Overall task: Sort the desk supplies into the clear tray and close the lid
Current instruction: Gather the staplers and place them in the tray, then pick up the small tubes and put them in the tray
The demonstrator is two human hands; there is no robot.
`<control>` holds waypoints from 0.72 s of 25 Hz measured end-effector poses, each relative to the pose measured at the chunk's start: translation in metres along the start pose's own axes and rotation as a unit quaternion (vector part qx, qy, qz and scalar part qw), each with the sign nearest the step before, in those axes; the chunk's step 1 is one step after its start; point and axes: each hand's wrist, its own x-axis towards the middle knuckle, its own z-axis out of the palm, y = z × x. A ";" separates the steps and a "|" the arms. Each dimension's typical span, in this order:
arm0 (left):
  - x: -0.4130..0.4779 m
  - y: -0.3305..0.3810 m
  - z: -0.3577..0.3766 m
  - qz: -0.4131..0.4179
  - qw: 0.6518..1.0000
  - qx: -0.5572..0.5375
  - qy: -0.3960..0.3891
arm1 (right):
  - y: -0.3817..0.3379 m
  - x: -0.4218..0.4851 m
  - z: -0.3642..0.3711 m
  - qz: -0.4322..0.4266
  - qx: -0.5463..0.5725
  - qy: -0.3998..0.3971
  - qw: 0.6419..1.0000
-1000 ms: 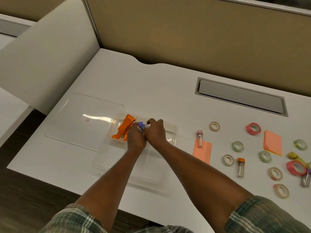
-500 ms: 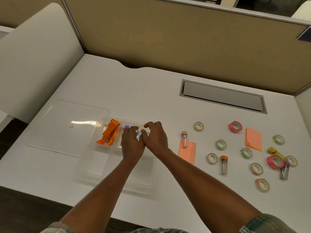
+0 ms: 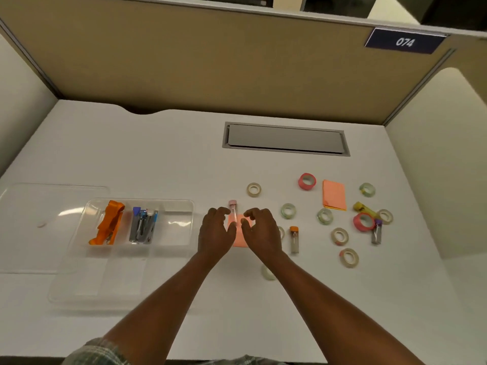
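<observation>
On a white desk, boxed in by tan partitions, items as follows.

Lid: clear, lying flat at far left, off the tray; its right edge overlaps the tray, and which one lies on top cannot be told.

Tray: clear, divided into compartments, just right of the lid. Far-left compartment holds an orange clip. The next compartment to the right holds a bundle of grey tubes with purple, blue and white ends.

Hatch: grey, set into the desk toward the back.

Plate: dark blue, reading 074, on the partition at upper right.

Left hand: just right of the tray, fingers loosely curled, grasping nothing.

Right hand: close beside the left, fingers likewise loose, nothing held. Both are over the near pad; contact cannot be told.

Near pad: salmon, partly covered by the hands.

Far pad: orange, well to the right among the tape.

Red tape rolls: one near the far pad, one at far right.

Pale tape rolls: scattered across the right half of the desk.

Loose tubes: pink-capped lying on the near pad between the hands; orange-capped just right of the right hand; purple-capped touching the far-right red roll.
</observation>
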 end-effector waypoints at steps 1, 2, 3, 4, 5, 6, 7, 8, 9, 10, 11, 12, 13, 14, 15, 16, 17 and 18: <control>0.001 0.004 0.010 0.008 1.000 0.021 -0.015 | 0.015 -0.003 -0.010 0.006 -0.005 0.009 1.000; 0.003 0.007 0.019 0.014 0.998 0.050 -0.031 | 0.031 -0.007 -0.019 0.015 -0.009 0.020 1.000; 0.006 0.010 0.030 0.016 0.995 0.088 -0.051 | 0.047 -0.010 -0.029 0.030 -0.012 0.032 0.999; 0.008 0.011 0.038 0.014 0.989 0.132 -0.069 | 0.062 -0.014 -0.038 0.048 -0.015 0.041 0.998; 0.011 0.012 0.046 0.010 0.980 0.178 -0.084 | 0.075 -0.016 -0.047 0.068 -0.019 0.048 0.996; 0.013 0.011 0.052 0.010 0.971 0.219 -0.096 | 0.088 -0.019 -0.056 0.086 -0.023 0.055 0.994; 0.016 0.010 0.057 0.009 0.963 0.249 -0.107 | 0.100 -0.022 -0.063 0.102 -0.025 0.062 0.993; 0.018 0.009 0.063 0.005 0.957 0.266 -0.116 | 0.112 -0.024 -0.070 0.116 -0.024 0.067 0.991; 0.020 0.007 0.066 -0.001 0.954 0.273 -0.120 | 0.121 -0.027 -0.075 0.128 -0.021 0.071 0.989; 0.022 0.005 0.069 -0.007 0.953 0.277 -0.122 | 0.130 -0.029 -0.079 0.137 -0.017 0.073 0.988; 0.023 0.004 0.071 -0.008 0.952 0.282 -0.119 | 0.138 -0.030 -0.083 0.142 -0.012 0.071 0.987; 0.024 0.002 0.073 -0.005 0.952 0.285 -0.115 | 0.144 -0.031 -0.085 0.144 -0.008 0.064 0.987; 0.024 0.002 0.074 -0.003 0.953 0.283 -0.108 | 0.149 -0.032 -0.086 0.147 -0.006 0.052 0.988; 0.023 0.003 0.075 -0.004 0.958 0.270 -0.098 | 0.151 -0.031 -0.087 0.149 -0.006 0.038 0.988; 0.023 0.004 0.074 -0.009 0.964 0.252 -0.085 | 0.152 -0.030 -0.087 0.149 -0.006 0.023 0.989; 0.021 0.005 0.073 -0.013 0.970 0.235 -0.069 | 0.152 -0.028 -0.087 0.145 -0.005 0.011 0.989; 0.019 0.006 0.072 -0.011 0.974 0.222 -0.048 | 0.150 -0.026 -0.086 0.138 -0.007 0.001 0.990; 0.016 0.007 0.071 -0.004 0.977 0.212 -0.024 | 0.149 -0.024 -0.085 0.129 -0.012 -0.009 0.992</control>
